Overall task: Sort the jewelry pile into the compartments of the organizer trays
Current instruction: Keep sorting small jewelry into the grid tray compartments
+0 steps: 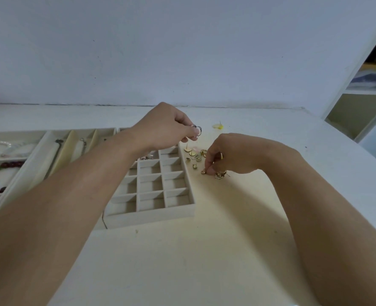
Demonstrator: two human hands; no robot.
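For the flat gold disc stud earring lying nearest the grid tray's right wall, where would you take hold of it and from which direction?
Take the flat round gold disc stud earring by its thin post, coming straight down from above. The disc lies flat on the white tabletop with the post pointing up, so its edge gives little to pinch, while the post stands free. The beige grid organizer tray wall sits close on its left, so a side approach looks cramped.

A white table (182,261) carries three pale organizer trays (151,214) side by side at left, scattered gold earrings (195,156) beside them, and a yellow piece (217,126) farther back.
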